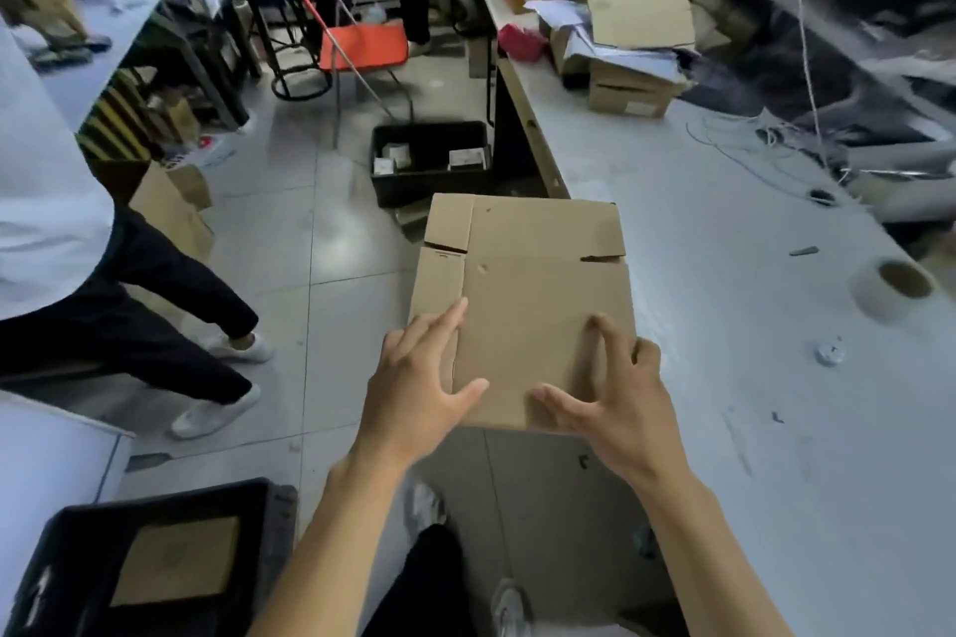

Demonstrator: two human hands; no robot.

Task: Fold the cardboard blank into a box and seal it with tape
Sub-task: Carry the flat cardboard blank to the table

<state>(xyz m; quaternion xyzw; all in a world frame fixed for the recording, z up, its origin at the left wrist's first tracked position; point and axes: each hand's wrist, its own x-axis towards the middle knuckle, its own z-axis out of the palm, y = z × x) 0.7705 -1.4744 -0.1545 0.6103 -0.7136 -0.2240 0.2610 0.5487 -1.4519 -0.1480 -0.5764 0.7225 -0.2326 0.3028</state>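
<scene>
Cardboard blank (522, 295) lies flat, overhanging the bench (724, 326) left edge, long axis running away from the person. Left hand (414, 378) and right hand (610, 393) rest spread, ungripping, on its near end. Tape roll (892, 290) sits well right, nearer the right hand.

1. Cardboard blank (527, 295) is plain kraft brown on my feed, no print, just darker slits at the flap cuts.
2. Table (724, 326) under it is pale grey-white with dark scuffs and smudges.
3. Tape roll (892, 290) looks off-white with a tan brown core.
4. Folding chair (357, 41) is bright orange-red, frame is silver-grey.
5. Floor bin (429, 160) is black, with small white bits inside.
6. Crate (150, 564) near me is black too, with a brown cardboard sheet in it.
7. Floor tiles (310, 248) are light grey with thin darker joints.
8. Seated person's trousers (145, 316) are black, shoes (217, 411) white.
</scene>
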